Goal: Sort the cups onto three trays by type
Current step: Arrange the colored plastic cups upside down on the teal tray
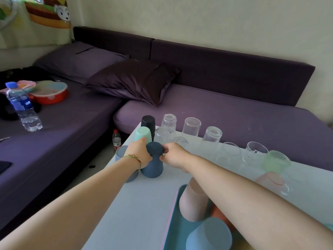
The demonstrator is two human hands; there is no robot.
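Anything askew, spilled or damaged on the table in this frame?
Nothing stands out. The cups stand upside down, none tipped or broken, with no spill on the white table. Both hands, left hand and right hand, grip the dark blue ribbed plastic cup, which stands straight.

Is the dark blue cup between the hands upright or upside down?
Upside down: the dark blue cup shows its closed base on top, wider rim down on the table.

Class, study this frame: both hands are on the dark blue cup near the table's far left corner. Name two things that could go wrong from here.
1. The dark blue cup stands tight among the mint cup and clear glasses; lifting it with the left hand and right hand might knock one over.
2. The grey-blue cup sits by the table edge under the left wrist; a nudge could send it off.
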